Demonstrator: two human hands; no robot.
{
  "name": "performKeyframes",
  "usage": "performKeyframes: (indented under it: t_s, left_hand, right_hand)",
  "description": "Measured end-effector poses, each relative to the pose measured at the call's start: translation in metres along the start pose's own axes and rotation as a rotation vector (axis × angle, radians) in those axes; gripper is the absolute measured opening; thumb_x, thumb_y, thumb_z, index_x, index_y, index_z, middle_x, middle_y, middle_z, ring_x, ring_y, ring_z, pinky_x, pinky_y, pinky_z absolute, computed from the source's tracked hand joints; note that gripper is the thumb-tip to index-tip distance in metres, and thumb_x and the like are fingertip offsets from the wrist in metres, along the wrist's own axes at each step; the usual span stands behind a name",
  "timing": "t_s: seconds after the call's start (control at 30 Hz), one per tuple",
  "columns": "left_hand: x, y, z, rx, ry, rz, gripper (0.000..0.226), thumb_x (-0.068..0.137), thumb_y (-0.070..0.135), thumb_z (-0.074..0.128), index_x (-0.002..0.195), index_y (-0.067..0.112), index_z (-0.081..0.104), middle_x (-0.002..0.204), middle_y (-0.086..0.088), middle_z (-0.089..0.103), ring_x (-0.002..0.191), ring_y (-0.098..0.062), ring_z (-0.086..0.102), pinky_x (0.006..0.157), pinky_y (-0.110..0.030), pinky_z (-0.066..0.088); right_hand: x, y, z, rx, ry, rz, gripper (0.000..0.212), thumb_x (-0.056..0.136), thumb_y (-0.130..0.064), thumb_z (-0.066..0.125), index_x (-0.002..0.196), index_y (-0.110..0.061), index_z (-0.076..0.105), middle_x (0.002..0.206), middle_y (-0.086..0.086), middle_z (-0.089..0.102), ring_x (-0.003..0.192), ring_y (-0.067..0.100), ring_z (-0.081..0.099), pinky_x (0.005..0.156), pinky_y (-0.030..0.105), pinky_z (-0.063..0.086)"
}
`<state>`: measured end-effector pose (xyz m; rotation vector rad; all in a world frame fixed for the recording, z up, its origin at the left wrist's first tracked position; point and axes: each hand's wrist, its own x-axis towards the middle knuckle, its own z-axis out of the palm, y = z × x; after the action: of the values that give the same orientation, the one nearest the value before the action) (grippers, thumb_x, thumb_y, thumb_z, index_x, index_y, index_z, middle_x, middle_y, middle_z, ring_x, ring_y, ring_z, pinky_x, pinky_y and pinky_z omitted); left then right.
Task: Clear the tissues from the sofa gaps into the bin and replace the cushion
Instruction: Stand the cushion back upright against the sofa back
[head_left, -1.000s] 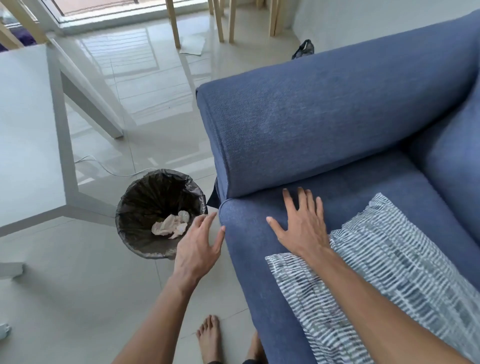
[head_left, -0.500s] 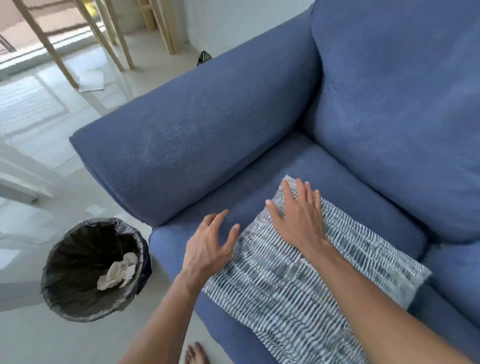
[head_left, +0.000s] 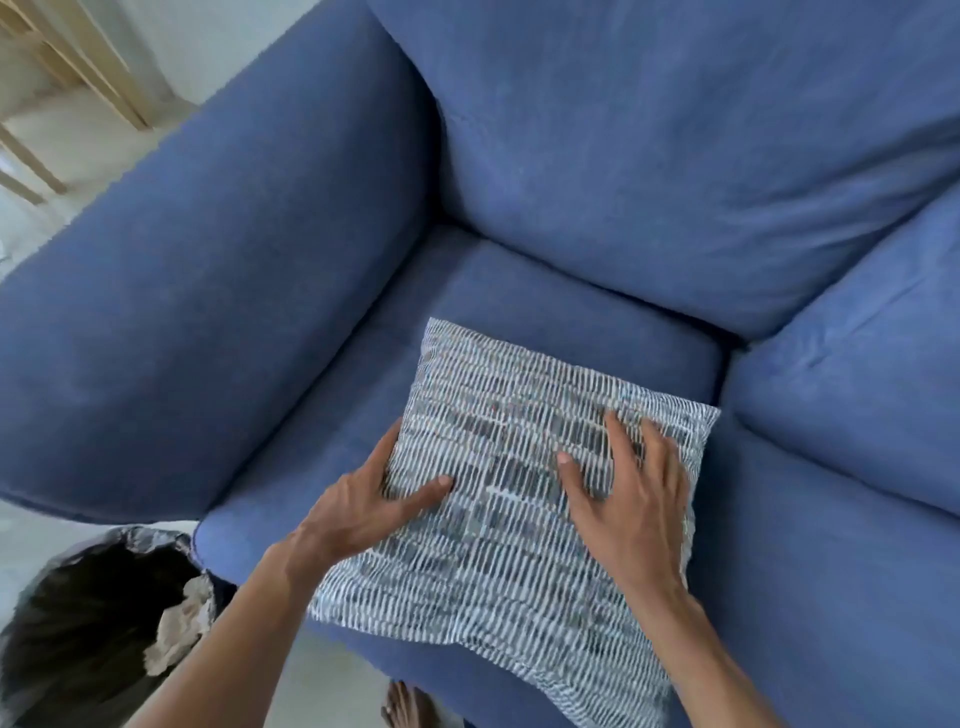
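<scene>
A white cushion (head_left: 498, 415) with dark dashed stripes lies flat on the blue sofa's seat (head_left: 545, 291). My left hand (head_left: 374, 499) grips the cushion's left edge, thumb on top and fingers tucked under. My right hand (head_left: 634, 493) presses on the cushion's right side with fingers spread and curled into the fabric. A black-lined bin (head_left: 67, 623) stands on the floor at the lower left, beside the sofa's front corner, with crumpled tissues (head_left: 182, 623) inside. No tissue shows in the sofa gaps.
The sofa's wide left armrest (head_left: 208, 291) runs beside the seat, and back cushions (head_left: 675, 156) rise behind. A second seat cushion (head_left: 857, 389) lies to the right. Wooden legs (head_left: 78, 78) stand on the pale floor at the upper left. A bare foot (head_left: 405, 709) shows below.
The view has swung right, from the bin to the sofa. Both hands have moved onto the cushion; the left hand has taken hold of its edge and the right hand has shifted to its right side.
</scene>
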<state>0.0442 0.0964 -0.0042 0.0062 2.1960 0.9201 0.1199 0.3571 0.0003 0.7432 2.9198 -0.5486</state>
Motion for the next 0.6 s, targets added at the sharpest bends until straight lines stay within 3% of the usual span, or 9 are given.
performKeyframes:
  t_s: [0.07,0.2,0.3,0.37,0.5,0.6]
  left_hand:
    - [0.0,-0.002,0.003,0.021,-0.01,-0.008,0.088,0.069,0.086,0.05,0.141,0.065,0.003,0.125,0.013,0.062,0.111,-0.021,0.062,0.096,-0.04,0.046]
    - [0.003,-0.007,0.007,0.125,0.021,-0.035,0.095,0.063,0.095,0.042,0.144,0.062,0.004,0.108,0.009,0.07,0.094,-0.02,0.067,0.088,-0.044,0.053]
    - [0.005,-0.008,0.006,0.12,0.056,-0.015,0.089,0.067,0.093,0.041,0.144,0.059,0.013,0.107,0.009,0.07,0.095,-0.021,0.067,0.086,-0.046,0.054]
    - [0.004,-0.006,0.005,0.127,0.065,-0.012,0.086,0.069,0.092,0.037,0.145,0.056,0.015,0.114,0.006,0.069,0.101,-0.025,0.066,0.088,-0.047,0.052]
    - [0.0,-0.007,0.006,0.157,0.028,-0.031,0.083,0.074,0.089,0.031,0.146,0.055,0.01,0.115,0.001,0.068,0.102,-0.03,0.064,0.089,-0.047,0.049]
    - [-0.002,-0.002,0.004,0.019,-0.046,0.009,0.078,0.076,0.086,0.039,0.145,0.058,0.016,0.12,0.013,0.064,0.107,-0.022,0.061,0.096,-0.045,0.045]
  right_hand:
    - [-0.019,0.007,0.004,0.048,0.006,0.095,0.081,0.085,-0.079,0.034,0.153,-0.036,0.03,0.162,0.009,0.017,0.149,0.036,0.018,0.117,0.061,0.021]
    - [-0.051,0.014,0.011,0.162,-0.023,0.305,0.088,0.077,-0.089,0.034,0.153,-0.052,0.009,0.164,0.004,0.006,0.148,0.042,0.013,0.116,0.065,0.021]
    - [-0.065,0.016,0.008,0.257,-0.031,0.44,0.092,0.075,-0.088,0.042,0.151,-0.055,0.003,0.163,0.005,0.007,0.142,0.042,0.031,0.103,0.06,0.041]
    - [-0.076,0.016,0.005,0.291,-0.062,0.545,0.095,0.074,-0.085,0.046,0.152,-0.054,0.002,0.161,0.008,0.015,0.134,0.043,0.043,0.095,0.057,0.047]
    - [-0.098,0.019,0.007,0.304,-0.098,0.675,0.098,0.07,-0.094,0.036,0.152,-0.053,-0.001,0.147,0.016,0.042,0.129,0.042,0.048,0.099,0.055,0.044]
    - [-0.097,0.012,0.006,0.352,-0.135,0.652,0.094,0.076,-0.087,0.037,0.154,-0.049,-0.001,0.146,0.014,0.047,0.13,0.04,0.048,0.101,0.053,0.043]
